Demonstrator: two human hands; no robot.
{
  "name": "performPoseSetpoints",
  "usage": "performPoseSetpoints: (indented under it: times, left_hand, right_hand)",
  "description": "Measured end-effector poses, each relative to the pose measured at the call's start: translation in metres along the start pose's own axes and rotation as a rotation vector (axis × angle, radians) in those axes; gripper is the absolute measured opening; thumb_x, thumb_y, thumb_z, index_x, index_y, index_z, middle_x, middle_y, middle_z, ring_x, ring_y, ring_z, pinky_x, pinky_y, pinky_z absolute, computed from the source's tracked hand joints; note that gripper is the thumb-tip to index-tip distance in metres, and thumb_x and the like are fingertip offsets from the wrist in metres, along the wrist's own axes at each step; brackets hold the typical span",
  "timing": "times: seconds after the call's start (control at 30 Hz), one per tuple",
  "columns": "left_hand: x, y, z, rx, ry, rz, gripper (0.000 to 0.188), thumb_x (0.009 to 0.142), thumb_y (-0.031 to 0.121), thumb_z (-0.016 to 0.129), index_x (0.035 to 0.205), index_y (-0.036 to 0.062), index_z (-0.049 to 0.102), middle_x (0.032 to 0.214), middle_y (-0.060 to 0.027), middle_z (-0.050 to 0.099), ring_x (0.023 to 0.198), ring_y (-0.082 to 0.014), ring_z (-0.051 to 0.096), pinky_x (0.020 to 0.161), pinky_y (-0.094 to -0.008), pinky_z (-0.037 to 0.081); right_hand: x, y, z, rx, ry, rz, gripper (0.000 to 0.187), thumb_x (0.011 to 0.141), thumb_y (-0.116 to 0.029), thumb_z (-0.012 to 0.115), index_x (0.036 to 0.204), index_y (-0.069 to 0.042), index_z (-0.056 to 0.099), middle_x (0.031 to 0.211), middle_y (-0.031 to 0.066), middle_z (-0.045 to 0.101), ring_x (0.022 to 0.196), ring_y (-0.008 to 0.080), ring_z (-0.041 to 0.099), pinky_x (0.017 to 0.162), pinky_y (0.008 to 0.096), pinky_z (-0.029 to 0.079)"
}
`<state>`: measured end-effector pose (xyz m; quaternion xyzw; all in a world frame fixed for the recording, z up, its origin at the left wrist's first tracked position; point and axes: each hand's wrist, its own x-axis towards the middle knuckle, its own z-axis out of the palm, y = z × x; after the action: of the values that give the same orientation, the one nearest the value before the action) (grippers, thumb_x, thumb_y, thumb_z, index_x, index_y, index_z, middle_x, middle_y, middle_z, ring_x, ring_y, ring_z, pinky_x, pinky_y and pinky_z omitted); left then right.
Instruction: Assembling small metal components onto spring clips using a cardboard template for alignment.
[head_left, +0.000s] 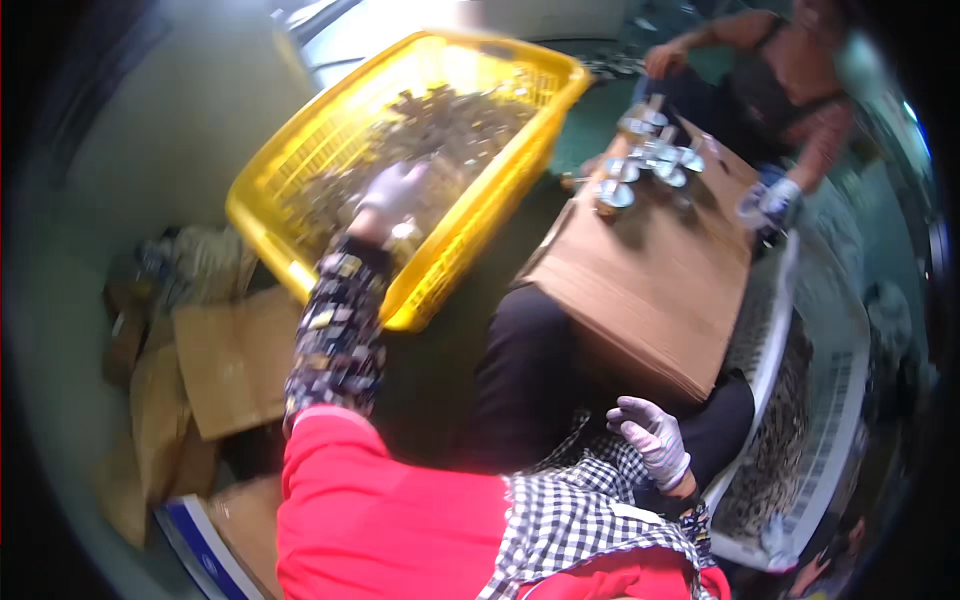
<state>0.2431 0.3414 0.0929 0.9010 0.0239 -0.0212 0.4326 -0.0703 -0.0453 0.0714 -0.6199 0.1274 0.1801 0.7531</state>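
Note:
My left hand (393,192), in a pale glove, reaches into a yellow plastic basket (436,283) at the upper left. Motion smears its fingers, so their grip does not show. Under and around it lies a heap of small metal parts (450,130), too blurred to name. In front of my lap, my right hand (652,437) hangs in a light glove, fingers loosely bent and apart, nothing visible in it. Beyond it a cardboard box (650,280) bears several shiny parts with round metal discs (655,160) at its far end.
Across the box sits another person, whose gloved hand (770,204) is at its far right edge. A white plastic basket (832,460) with many small slender pieces (778,440) stands to my right. Flattened cardboard (235,360) and a blue-and-white box (203,550) are at the left.

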Motion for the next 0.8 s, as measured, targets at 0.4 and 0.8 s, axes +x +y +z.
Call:
performPoseSetpoints:
  times: [0.4,0.8]
  left_hand:
    - [-0.076,0.183,0.140,-0.423,-0.597,0.172,0.039,0.090,0.034,0.047,0.110,0.0009,0.053,0.053,-0.0019,0.049,0.039,-0.0078,0.044,0.037,-0.0204,0.034]
    - [-0.011,0.254,0.325,-0.693,-0.941,0.012,0.063,0.082,0.057,0.046,0.112,0.0024,0.051,0.094,-0.0107,0.059,0.078,-0.0212,0.058,0.067,-0.0352,0.048]
  right_hand:
    - [-0.029,-0.024,-0.036,-0.519,0.185,-0.234,0.047,0.077,-0.029,0.064,0.113,-0.001,0.052,0.098,0.0154,0.062,0.093,0.0237,0.060,0.081,0.0310,0.047]
    - [-0.138,0.042,-0.090,-0.162,0.992,-0.515,0.024,0.083,-0.012,0.057,0.103,0.002,0.056,0.086,0.0048,0.061,0.076,0.0082,0.055,0.073,0.0208,0.044]
